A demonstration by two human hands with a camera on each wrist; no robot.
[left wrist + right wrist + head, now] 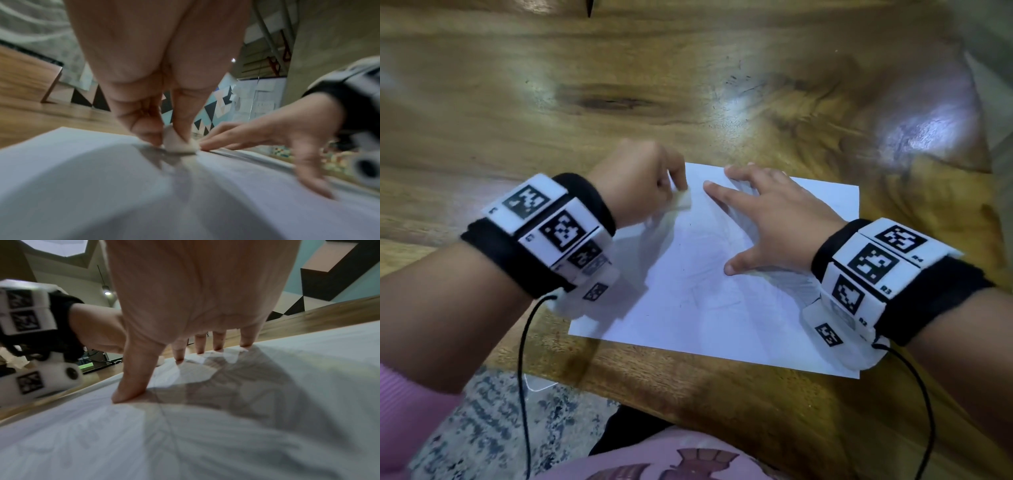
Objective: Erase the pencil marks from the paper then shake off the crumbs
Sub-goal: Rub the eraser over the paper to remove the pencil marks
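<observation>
- Seen from overhead, a white sheet of paper (709,308) is laid flat near the front edge of a glossy wooden table (688,85), its grain dark and swirling.
- Faint grey pencil marks (709,274) are scattered across the middle of the sheet; their shapes are too pale and blurred to be made out.
- A small, pale, blocky eraser (681,202) is pinched between thumb and curled fingers of the left hand (640,185) and pressed to the paper close to the far left corner.
- From the left wrist, the eraser (179,142) is shown with a rounded, worn end touching the sheet, thumb and finger clamped on either side.
- The right hand (774,216) is spread on the upper part of the sheet, fingers straight and apart, fingertips and thumb pressed down on the paper.
- From the right wrist, the thumb (131,386) and four fingertips are seen planted on the smooth paper, a soft shadow cast beneath the palm.
- Black fabric wristbands (914,294) carrying white blocks with square black-and-white markers are worn on both wrists.
</observation>
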